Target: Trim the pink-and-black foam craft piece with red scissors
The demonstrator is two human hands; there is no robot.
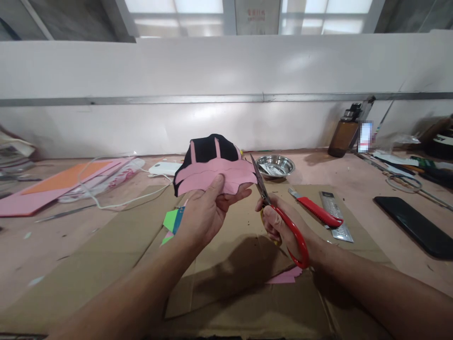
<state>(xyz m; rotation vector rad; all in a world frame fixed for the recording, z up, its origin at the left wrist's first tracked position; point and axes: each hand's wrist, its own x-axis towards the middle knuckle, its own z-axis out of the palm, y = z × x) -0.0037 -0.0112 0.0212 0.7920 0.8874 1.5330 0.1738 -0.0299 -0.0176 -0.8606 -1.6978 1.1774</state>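
Observation:
A pink and black cut-out piece [226,172], thin and sheet-like, is held up in front of me. My left hand [208,208] grips its lower edge with the thumb on the pink face and fingers behind. On the right, my right hand [278,224] is closed around scissors [295,233] with red handle loops; something yellow shows beside its fingers. The blades point up and lie against the piece's right edge; whether they are cutting into it cannot be made out. Pink scraps [286,275] lie on the cardboard [226,293] below my hands.
Right of my hands lie a red utility knife [320,211], a metal grater strip [336,217] and a black phone [414,226]. A steel bowl [275,166] and brown bottle [342,134] stand behind. Orange and pink sheets [67,177] and a white cable [123,203] lie left.

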